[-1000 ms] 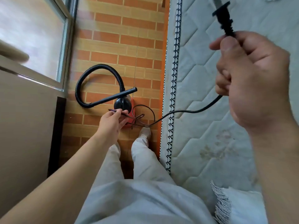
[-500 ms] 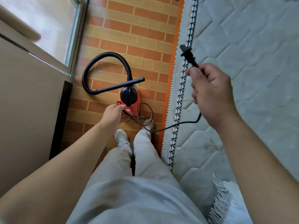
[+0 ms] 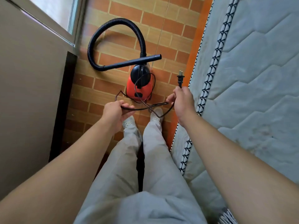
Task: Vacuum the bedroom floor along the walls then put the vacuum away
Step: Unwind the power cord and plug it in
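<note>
The power cord (image 3: pixel 146 108) is gripped at both ends of a loop. The left hand (image 3: pixel 114 111) is closed on a bundle of cord strands, fingers (image 3: pixel 127 114) curled under and thumb pressed on top. The right hand (image 3: pixel 182 101) is clamped on the cord just below the plug (image 3: pixel 180 78), which is pointed away from the person with its two prongs up and clear of the fist (nothing is touched by the prongs). Between the two hands the cord is stretched in a crossed figure, one slack strand dipping toward the right shoe (image 3: pixel 156 114).

The red canister vacuum (image 3: pixel 139 85) is set on the brick-patterned floor (image 3: pixel 100 85), just beyond the shoes and between the hands in the view, its black top turned to the far side. More cord is draped in a thin loop over its body. The black ribbed hose (image 3: pixel 103 32) is arched out from the canister's far end, round to the left and back, and is finished by a straight nozzle tube (image 3: pixel 134 62) laid across the floor just past the canister.

To the right, a quilted mattress (image 3: pixel 252 81) with patterned edge piping is seen, an orange strip (image 3: pixel 196 39) running beside it. To the left, a beige cabinet (image 3: pixel 27 81) and a window frame (image 3: pixel 76 20) are seen. Grey trouser legs (image 3: pixel 137 159) fill the near centre.
</note>
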